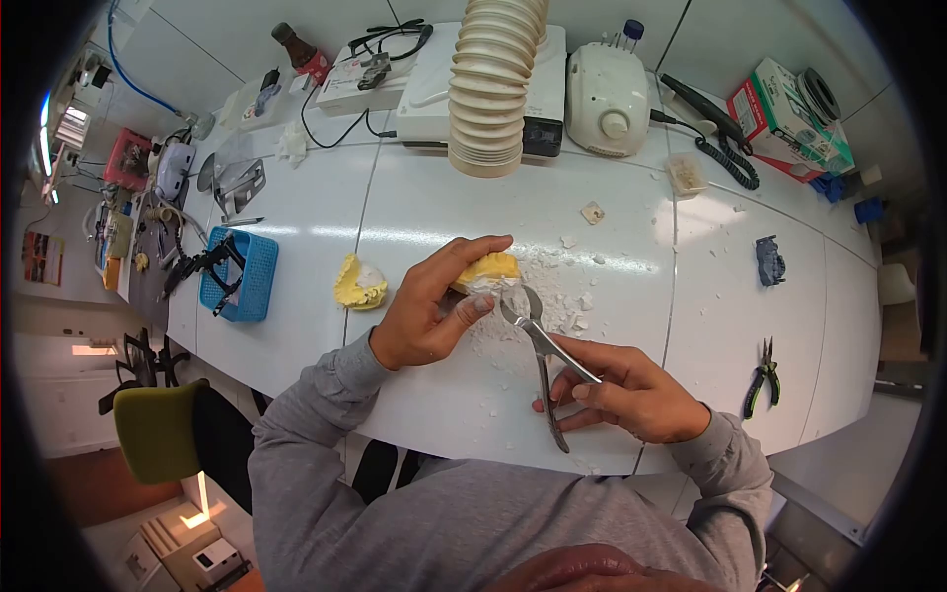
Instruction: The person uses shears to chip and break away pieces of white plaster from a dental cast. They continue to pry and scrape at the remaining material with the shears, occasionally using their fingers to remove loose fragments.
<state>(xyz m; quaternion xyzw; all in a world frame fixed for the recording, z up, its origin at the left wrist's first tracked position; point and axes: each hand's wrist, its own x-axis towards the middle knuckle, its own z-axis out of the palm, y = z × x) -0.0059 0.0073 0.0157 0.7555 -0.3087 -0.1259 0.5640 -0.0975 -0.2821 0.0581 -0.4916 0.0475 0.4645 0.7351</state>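
My left hand (434,308) is closed around a yellow plaster cast (490,267) with crumbly white plaster on its near side. In my right hand (631,388) are metal plaster nippers (543,345), their handles spread apart. The curved jaws point away from me and meet the white plaster beside my left thumb. White plaster chips (562,308) and dust lie scattered under and around the cast. Left of my left hand, a second yellow dental cast (360,283) with some white plaster sits on the table.
A blue basket (240,306) stands at the left, a dark frame-like device on it. From above hangs a ribbed suction hose (493,89). Green-handled pliers (763,377) and a dark grey lump (770,261) lie at the right. A white control box (608,104) stands behind.
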